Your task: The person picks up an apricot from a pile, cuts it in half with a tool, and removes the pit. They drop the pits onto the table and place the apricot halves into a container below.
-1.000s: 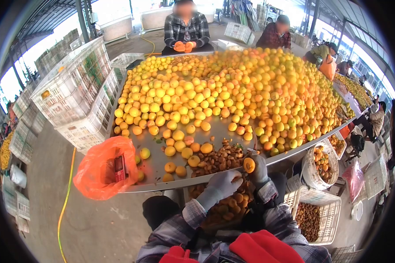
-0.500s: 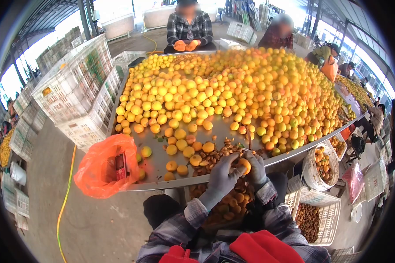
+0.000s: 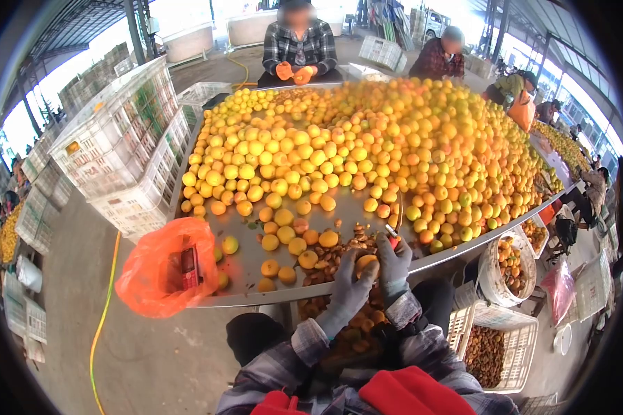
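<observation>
My left hand (image 3: 349, 294), in a grey glove, is closed around an orange-yellow apricot (image 3: 367, 263) just over the table's near edge. Close beside it, my gloved right hand (image 3: 394, 270) grips a small red-handled tool (image 3: 394, 240), whose thin, dark, curved end points up and away from me. The tool is apart from the fruit in this view. Brown apricot pits (image 3: 349, 250) lie in a heap on the metal table (image 3: 246, 242) right beyond my hands. Several loose apricots (image 3: 284, 235) lie to the left of the heap, and a large pile of apricots (image 3: 367, 152) covers the far side.
An orange plastic bag (image 3: 149, 277) holding a phone (image 3: 189, 266) hangs at the table's left corner. White crates (image 3: 118, 138) are stacked at left. On the right stand a white bucket (image 3: 488, 266) of fruit and a crate (image 3: 526, 349) of pits. Other people sit around the tables.
My hands have drawn apart: the left has turned with the apricot toward me, and the right has lifted the tool away from it, showing its red handle.
</observation>
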